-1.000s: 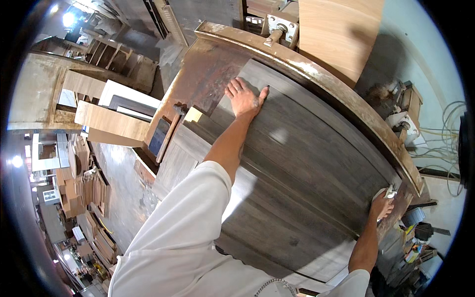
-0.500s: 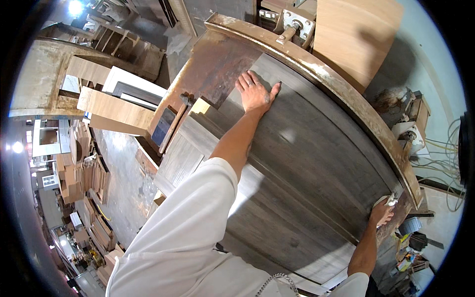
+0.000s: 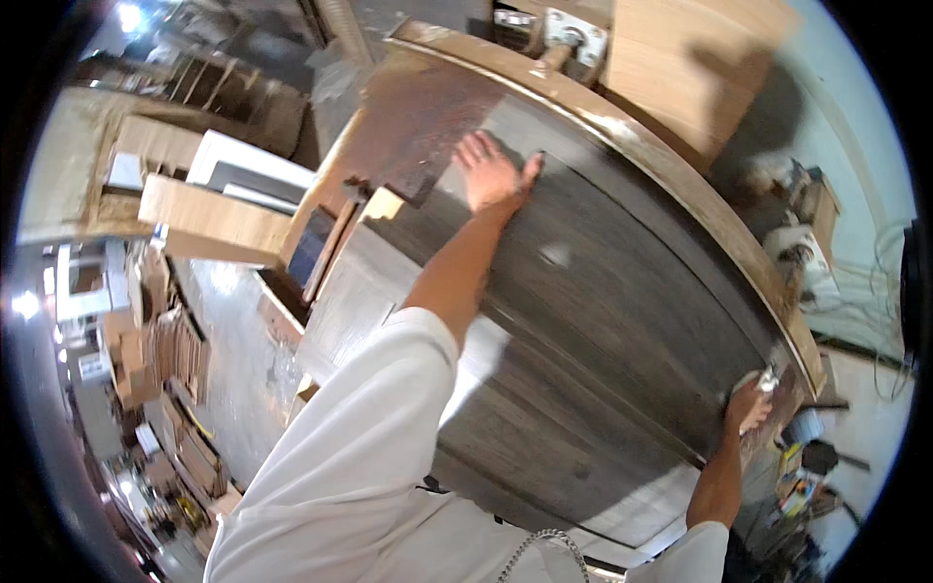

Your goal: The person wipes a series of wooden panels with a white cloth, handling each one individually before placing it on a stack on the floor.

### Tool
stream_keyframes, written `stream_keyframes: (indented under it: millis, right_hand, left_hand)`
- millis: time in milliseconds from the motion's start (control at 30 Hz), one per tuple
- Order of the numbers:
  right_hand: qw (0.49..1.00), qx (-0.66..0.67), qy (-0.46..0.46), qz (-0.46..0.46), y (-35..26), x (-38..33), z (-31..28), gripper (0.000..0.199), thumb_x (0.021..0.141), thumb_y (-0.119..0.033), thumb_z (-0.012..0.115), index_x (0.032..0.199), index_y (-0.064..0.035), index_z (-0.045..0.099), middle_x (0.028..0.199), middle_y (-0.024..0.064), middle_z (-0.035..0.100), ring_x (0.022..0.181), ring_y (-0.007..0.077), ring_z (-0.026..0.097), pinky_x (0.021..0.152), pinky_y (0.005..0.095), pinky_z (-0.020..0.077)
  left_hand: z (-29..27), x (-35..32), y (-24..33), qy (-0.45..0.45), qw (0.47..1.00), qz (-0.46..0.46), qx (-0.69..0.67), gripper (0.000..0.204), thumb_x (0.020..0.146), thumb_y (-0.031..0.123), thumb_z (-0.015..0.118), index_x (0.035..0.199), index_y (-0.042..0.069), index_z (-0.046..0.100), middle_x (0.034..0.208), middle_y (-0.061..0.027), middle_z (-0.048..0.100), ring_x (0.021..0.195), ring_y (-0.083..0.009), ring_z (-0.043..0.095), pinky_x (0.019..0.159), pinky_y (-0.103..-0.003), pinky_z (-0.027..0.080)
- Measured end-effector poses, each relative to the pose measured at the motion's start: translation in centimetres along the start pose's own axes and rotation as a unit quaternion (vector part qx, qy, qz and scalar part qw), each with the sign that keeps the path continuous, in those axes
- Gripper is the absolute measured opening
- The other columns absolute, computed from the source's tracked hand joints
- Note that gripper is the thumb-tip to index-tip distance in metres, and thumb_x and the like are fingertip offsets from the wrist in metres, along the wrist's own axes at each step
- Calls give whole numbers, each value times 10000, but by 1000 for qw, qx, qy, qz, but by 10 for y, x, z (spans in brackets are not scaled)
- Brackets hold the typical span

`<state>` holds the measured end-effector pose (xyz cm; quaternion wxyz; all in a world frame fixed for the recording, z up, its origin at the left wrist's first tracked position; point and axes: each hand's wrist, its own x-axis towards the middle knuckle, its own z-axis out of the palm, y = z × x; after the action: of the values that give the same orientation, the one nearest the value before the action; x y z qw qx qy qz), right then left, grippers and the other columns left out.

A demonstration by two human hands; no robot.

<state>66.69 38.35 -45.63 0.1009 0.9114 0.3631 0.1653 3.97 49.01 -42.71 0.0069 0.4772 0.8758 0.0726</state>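
Note:
A grey wood-grain cabinet door panel (image 3: 603, 282) lies flat on the brown worktable (image 3: 418, 107), with another grey panel beneath or beside it. My left hand (image 3: 494, 182) rests on the panel's far left end, fingers stretched and thumb apart, holding nothing. At the far right corner, my right hand (image 3: 746, 406) is closed around a crumpled white cloth (image 3: 768, 379) pressed against the panel's end. Part of the cloth is hidden under the fingers. A hammer (image 3: 330, 248) lies left of the panels, beside a dark blue flat piece (image 3: 311, 238).
A raised wooden rail (image 3: 680, 175) borders the table's far side. Wooden boards and a white frame (image 3: 248, 170) stand off its left end. A large plywood sheet (image 3: 690, 68) leans beyond the rail. Cables (image 3: 880, 311) hang at the right; stacked boards (image 3: 180, 350) stand on the floor at left.
The whole view has shifted slightly and blurred. Both hands keep about the same places on the panel, the right one still gripping the cloth.

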Motion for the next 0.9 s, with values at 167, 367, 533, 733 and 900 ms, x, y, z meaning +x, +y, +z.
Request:
stream_keyframes:
  millis: [167,367,533,733,900]
  right_hand:
    - [996,-86,-21,-34,-18,-3,-23,530,890,-515,535,1111,-35,568,1134,150,526,965,299,552,818,462,467]
    - [994,100,47,-11,-32,4,-15,612,840,-531,536,1239,-67,541,1181,203,493,1091,378,468,885,516,370]
    - [995,94,25,-2,-14,-8,-22,587,846,-504,536,1241,-70,535,1213,204,471,1090,383,458,876,510,366]
    - [994,105,-18,-8,-18,-6,-33,655,879,-491,501,1378,-81,397,1236,224,445,1122,386,428,936,518,319]
    - [986,98,-122,-63,-18,11,-34,624,896,-501,480,1298,-28,414,1273,271,402,1167,478,418,951,566,366]
  left_hand:
    - [16,-11,-28,-28,997,-18,63,1020,857,750,310,1440,-83,230,1521,-248,206,1423,-391,140,1140,-553,87]
    - [21,4,-22,22,994,-37,98,1082,817,808,291,1442,-73,230,1485,-283,245,1400,-396,193,1138,-505,135]
    - [24,-2,-15,7,996,-26,82,1097,807,816,303,1453,-65,202,1495,-278,227,1399,-399,189,1140,-501,130]
    - [11,-8,-16,10,998,-14,62,1105,808,808,330,1442,-87,204,1493,-288,216,1387,-417,195,1131,-513,135]
    - [31,-3,-35,24,999,1,45,1140,791,826,330,1431,-110,213,1478,-319,214,1378,-443,202,1118,-543,146]
